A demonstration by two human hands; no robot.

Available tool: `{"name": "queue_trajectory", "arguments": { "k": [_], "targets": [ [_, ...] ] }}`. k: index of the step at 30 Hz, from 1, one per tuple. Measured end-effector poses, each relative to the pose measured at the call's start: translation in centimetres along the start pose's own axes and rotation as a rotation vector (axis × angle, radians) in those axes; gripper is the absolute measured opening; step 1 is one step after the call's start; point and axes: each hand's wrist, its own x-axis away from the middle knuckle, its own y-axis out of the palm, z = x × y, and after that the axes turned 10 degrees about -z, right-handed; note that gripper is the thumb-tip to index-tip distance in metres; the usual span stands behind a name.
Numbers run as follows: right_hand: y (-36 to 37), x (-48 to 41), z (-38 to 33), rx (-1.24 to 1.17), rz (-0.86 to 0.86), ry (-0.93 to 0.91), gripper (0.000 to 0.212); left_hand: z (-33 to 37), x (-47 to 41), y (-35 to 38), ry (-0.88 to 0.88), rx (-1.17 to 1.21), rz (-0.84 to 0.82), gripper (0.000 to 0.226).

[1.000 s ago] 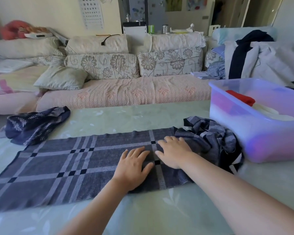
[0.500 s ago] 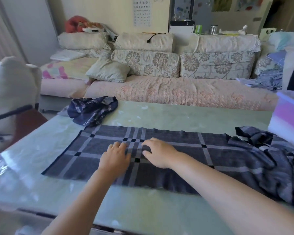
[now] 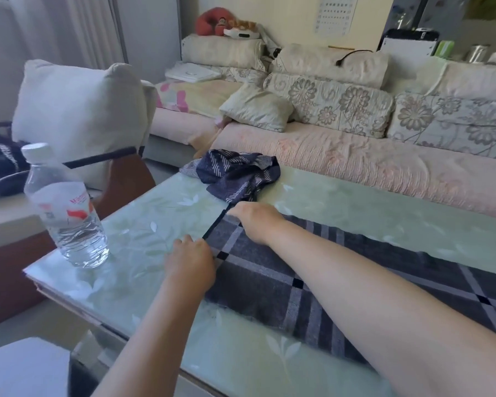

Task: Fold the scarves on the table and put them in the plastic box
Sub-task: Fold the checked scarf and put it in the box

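Slid to plaid scarf (image 3: 269, 272) edge: left hand (image 3: 191, 260), right hand (image 3: 257, 222); grips hidden.

no readable text, water bottle (image 3: 66, 207) label's red print blurred, wall eye chart (image 3: 334, 12) rows illegible

Grips near corner of flat plaid scarf (image 3: 298, 270) with curled left hand (image 3: 190, 260); rests right hand (image 3: 255, 222) on far corner, grip unclear; just beyond, crumpled navy scarf (image 3: 236, 174); left on table (image 3: 155, 224), upright capped bottle (image 3: 66, 207), near its end; behind, sofa (image 3: 341, 156)
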Motion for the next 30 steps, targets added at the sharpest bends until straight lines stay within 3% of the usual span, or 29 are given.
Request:
{"name": "queue_trajectory", "arguments": {
  "k": [3, 6, 12, 16, 21, 24, 30],
  "targets": [
    [-0.1, -2.3, -0.4, 0.133, -0.024, 0.002, 0.056, -0.3, -0.3, -0.4, -0.052, 0.006, -0.009, 0.029],
    [0.2, -3.1, -0.8, 0.297, -0.074, -0.021, 0.072, -0.3, -0.4, -0.9, -0.061, 0.021, -0.026, 0.014],
    [0.2, -1.5, 1.1, 0.27, 0.137, -0.045, 0.029, 0.3, 0.2, -1.6, 0.013, 0.063, -0.034, 0.005],
    [-0.3, 2.3, 4.5, 0.071, 0.203, -0.002, 0.031, 2.2, 1.2, -2.5, 0.074, 0.134, -0.022, 0.022],
    [-0.7, 10.0, 9.5, -0.225, 0.242, 0.206, 0.023, 6.5, 3.1, -4.0, 0.242, 0.295, -0.03, 0.027],
    [-0.6, 14.6, 12.5, -0.405, 0.267, 0.325, 0.021, 10.4, 4.8, -4.9, 0.387, 0.366, -0.07, 0.016],
    [-0.1, 23.0, 17.5, -0.757, 0.422, 0.45, 0.048, 19.6, 8.3, -5.0, 0.594, 0.513, -0.143, 0.014]
  ]
}}
